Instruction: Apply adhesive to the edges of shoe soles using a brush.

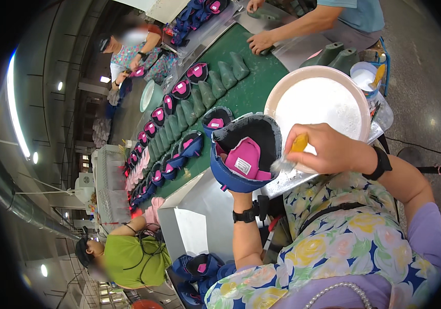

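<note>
My left hand (pixel 240 196) grips a blue shoe upper (pixel 238 172) from beneath, its fingers mostly hidden behind it. The upper's dark, open side faces up, showing a bright pink lining with a white label. Pinched in my right hand (pixel 326 149) is a brush (pixel 298 142) with a yellow handle. Its pale bristles touch or nearly touch the upper's right inner edge. Just beyond my right hand sits a wide pinkish basin (pixel 273 87) holding white material.
A green work surface (pixel 261 74) carries rows of blue uppers (pixel 181 89) and green shoe lasts (pixel 207 95). More uppers (pixel 200 265) lie in the grey tray lower left. A white tub (pixel 365 77) with another yellow-handled brush stands right of the basin. Co-workers sit across, at far left and lower left.
</note>
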`<action>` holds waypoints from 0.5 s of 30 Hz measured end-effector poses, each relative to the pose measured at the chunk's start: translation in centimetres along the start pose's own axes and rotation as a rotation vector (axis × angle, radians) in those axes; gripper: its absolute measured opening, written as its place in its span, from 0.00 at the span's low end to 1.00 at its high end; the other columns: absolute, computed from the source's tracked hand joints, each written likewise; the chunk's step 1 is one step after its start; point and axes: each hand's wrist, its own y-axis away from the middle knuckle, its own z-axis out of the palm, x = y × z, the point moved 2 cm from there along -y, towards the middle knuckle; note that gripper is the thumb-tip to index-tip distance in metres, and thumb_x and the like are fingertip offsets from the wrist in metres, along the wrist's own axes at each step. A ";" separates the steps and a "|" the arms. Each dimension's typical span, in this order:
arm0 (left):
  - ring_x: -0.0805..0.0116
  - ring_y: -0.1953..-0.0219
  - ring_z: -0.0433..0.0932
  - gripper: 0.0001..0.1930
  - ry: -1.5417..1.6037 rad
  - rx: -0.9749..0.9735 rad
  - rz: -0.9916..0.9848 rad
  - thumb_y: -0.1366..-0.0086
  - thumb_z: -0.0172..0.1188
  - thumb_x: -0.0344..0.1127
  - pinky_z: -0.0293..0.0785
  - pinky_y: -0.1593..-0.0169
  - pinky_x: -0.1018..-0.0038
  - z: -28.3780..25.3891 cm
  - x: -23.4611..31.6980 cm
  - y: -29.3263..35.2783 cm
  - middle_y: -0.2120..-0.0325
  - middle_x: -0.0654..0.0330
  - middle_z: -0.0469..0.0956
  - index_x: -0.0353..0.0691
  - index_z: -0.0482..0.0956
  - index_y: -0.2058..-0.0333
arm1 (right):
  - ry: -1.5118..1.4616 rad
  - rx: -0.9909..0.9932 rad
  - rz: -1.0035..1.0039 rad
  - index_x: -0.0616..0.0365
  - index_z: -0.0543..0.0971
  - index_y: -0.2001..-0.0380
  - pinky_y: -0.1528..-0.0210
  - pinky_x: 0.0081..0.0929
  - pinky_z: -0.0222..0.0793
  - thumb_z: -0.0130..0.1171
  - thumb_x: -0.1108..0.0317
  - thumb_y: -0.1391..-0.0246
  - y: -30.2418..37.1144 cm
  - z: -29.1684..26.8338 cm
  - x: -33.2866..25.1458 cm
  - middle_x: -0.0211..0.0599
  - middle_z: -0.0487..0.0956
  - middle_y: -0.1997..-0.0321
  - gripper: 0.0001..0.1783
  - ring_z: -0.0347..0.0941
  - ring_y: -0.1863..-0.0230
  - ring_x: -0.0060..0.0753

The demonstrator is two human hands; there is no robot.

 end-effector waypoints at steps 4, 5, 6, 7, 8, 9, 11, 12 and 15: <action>0.64 0.61 0.81 0.13 -0.093 0.072 0.032 0.29 0.48 0.30 0.83 0.61 0.68 -1.6 -0.9 -1.4 0.58 0.57 0.78 0.44 0.70 0.47 | 0.004 0.180 0.104 0.60 0.75 0.64 0.62 0.24 0.71 0.64 0.71 0.45 0.3 -2.4 2.1 0.35 0.80 0.70 0.09 0.77 0.69 0.26; 0.64 0.61 0.81 0.13 -0.120 0.091 0.035 0.29 0.48 0.30 0.83 0.61 0.68 -2.0 -1.0 -2.1 0.58 0.57 0.78 0.44 0.70 0.47 | -0.001 0.224 0.104 0.60 0.74 0.62 0.59 0.23 0.71 0.63 0.73 0.45 0.5 -3.5 2.6 0.35 0.79 0.68 0.09 0.77 0.65 0.25; 0.64 0.61 0.81 0.13 -0.145 0.101 0.033 0.29 0.48 0.30 0.83 0.61 0.68 -2.5 -1.0 -2.8 0.58 0.57 0.78 0.44 0.70 0.47 | -0.011 0.268 0.105 0.60 0.74 0.62 0.58 0.22 0.71 0.63 0.73 0.44 0.8 -4.3 3.0 0.35 0.79 0.66 0.09 0.76 0.63 0.24; 0.64 0.61 0.81 0.13 -0.144 0.145 -0.011 0.29 0.48 0.30 0.83 0.61 0.68 -2.8 -1.1 -3.7 0.58 0.57 0.78 0.44 0.70 0.47 | -0.022 0.313 0.106 0.61 0.74 0.62 0.57 0.22 0.70 0.62 0.73 0.44 1.1 -5.0 3.3 0.34 0.78 0.65 0.09 0.76 0.62 0.23; 0.64 0.61 0.81 0.13 -0.179 0.075 0.033 0.29 0.47 0.30 0.84 0.61 0.68 -2.8 -1.1 -4.8 0.58 0.57 0.78 0.44 0.70 0.48 | -0.064 0.325 0.159 0.61 0.74 0.62 0.56 0.22 0.70 0.62 0.74 0.43 1.6 -5.7 3.7 0.33 0.77 0.64 0.08 0.75 0.60 0.23; 0.64 0.61 0.81 0.13 -0.138 0.009 0.037 0.29 0.47 0.30 0.84 0.61 0.68 -2.7 -1.0 -6.0 0.58 0.57 0.78 0.44 0.70 0.48 | -0.104 0.336 0.214 0.61 0.73 0.62 0.54 0.23 0.70 0.61 0.74 0.43 2.2 -6.1 3.9 0.32 0.76 0.63 0.08 0.75 0.59 0.24; 0.65 0.65 0.82 0.12 -0.027 -0.108 0.036 0.29 0.47 0.28 0.84 0.64 0.68 -1.8 -1.4 -8.5 0.61 0.57 0.79 0.45 0.70 0.49 | -0.156 0.370 0.256 0.61 0.73 0.62 0.53 0.22 0.69 0.61 0.74 0.42 3.5 -6.7 4.4 0.31 0.75 0.62 0.08 0.73 0.58 0.23; 0.64 0.64 0.82 0.13 0.042 -0.070 -0.061 0.29 0.46 0.26 0.85 0.63 0.67 -1.3 -1.9 -10.0 0.61 0.56 0.79 0.44 0.68 0.47 | -0.220 0.373 0.364 0.61 0.73 0.62 0.52 0.22 0.69 0.61 0.74 0.42 4.3 -6.8 4.6 0.31 0.74 0.62 0.08 0.73 0.58 0.22; 0.58 0.57 0.82 0.17 0.136 -0.087 -0.200 0.29 0.46 0.23 0.85 0.55 0.63 1.0 -3.9 -14.4 0.56 0.52 0.78 0.42 0.64 0.43 | -0.275 0.401 0.478 0.61 0.73 0.62 0.51 0.21 0.68 0.62 0.75 0.43 5.8 -7.2 5.6 0.31 0.74 0.62 0.08 0.72 0.57 0.21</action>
